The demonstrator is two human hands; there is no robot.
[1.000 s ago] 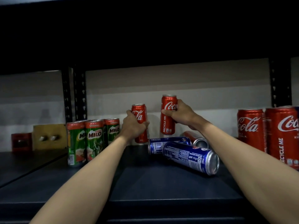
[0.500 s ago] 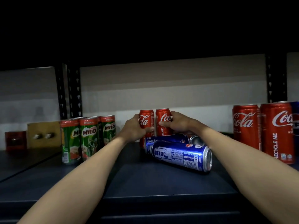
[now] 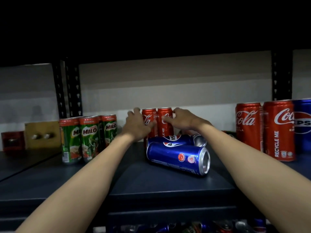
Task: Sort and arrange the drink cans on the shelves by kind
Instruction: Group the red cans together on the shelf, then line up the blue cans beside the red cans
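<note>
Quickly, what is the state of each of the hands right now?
Left hand: open, fingers spread, beside the left Coca-Cola can, holding nothing.
Right hand: open, fingers loosely curled at the right Coca-Cola can, not gripping it.

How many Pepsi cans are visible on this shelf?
3: two lying on their sides mid-shelf, front and behind it; one upright at the right edge. More may be hidden.

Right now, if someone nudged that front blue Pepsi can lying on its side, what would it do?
The Pepsi can lies on its round side on the smooth shelf, so it would probably roll. Another blue can just behind might stop it. Its weight can't be judged.
</note>
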